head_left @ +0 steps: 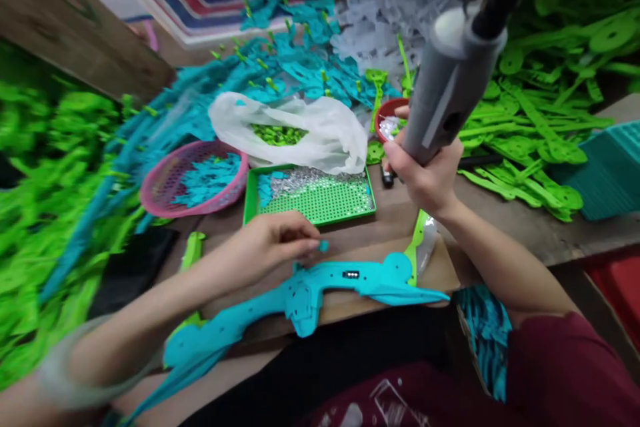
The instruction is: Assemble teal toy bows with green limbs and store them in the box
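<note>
Matt plastic blue piece (303, 300), smooth grey tool (447, 83), wooden tabletop (394, 215)

No lettering, brand or number can be read. The pale line print (387, 407) on the maroon cloth shirt (435, 383), bottom centre, shows no legible words. White marks on the small black insert (351, 274) in the long blue plastic piece (305, 297), lower centre, are too small to make out.

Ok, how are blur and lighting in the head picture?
In the head view, the green pile at the left edge is smeared, the long blue piece near the bottom looks clearer, and the upper right corner is dark.
</note>
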### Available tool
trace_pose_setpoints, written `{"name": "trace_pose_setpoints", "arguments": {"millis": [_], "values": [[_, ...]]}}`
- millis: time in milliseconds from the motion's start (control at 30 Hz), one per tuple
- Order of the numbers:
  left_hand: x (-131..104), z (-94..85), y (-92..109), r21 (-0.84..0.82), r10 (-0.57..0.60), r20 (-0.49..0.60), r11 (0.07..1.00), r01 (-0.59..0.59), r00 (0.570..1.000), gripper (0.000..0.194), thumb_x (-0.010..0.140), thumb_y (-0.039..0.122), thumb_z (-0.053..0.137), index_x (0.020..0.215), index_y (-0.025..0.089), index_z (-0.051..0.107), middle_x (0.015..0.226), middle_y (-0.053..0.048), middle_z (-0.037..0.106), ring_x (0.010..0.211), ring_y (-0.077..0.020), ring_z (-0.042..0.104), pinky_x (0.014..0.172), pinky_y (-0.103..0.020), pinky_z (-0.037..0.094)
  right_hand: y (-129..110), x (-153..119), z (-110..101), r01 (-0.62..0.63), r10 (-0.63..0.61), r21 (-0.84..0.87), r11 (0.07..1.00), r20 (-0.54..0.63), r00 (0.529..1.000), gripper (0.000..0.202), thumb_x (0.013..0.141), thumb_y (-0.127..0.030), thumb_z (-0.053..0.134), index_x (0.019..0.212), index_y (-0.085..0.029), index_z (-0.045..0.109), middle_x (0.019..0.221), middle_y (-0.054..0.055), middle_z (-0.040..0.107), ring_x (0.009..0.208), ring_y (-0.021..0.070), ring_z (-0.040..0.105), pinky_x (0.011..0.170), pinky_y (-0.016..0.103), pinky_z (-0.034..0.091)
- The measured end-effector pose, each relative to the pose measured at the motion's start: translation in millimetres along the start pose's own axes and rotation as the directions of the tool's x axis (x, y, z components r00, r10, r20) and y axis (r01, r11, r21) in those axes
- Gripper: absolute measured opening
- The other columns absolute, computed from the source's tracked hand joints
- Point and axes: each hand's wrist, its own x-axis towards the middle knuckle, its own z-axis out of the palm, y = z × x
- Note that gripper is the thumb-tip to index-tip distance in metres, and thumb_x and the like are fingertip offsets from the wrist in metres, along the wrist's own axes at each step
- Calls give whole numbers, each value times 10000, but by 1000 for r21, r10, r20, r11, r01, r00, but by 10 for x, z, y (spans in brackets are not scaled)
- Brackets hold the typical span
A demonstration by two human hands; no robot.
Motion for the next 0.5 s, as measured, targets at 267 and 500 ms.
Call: {"name": "trace_pose_setpoints", "arguments": {"millis": [267, 500], "values": [[-109, 714, 27, -186, -59, -27, 981, 53, 998, 183, 795, 383, 624, 803, 206, 669, 716, -20, 707, 655, -178, 670, 595, -278, 521, 14, -30, 53, -2, 3, -45, 999, 26, 1000, 384, 806, -442, 785, 1102, -292, 592, 862, -3, 600, 782, 192, 638, 672, 374, 611], [-137, 801, -39, -385, -170, -12, 910, 152, 985, 221, 788, 430, 665, 792, 209, 667, 743, -39, 745, 687, -185, 712, 654, -306, 592, -34, -62, 68, 26, -24, -75, 997, 24, 999, 296, 826, -400, 759, 1032, -287, 579, 865, 2, 598, 814, 201, 645, 738, 395, 612]]}}
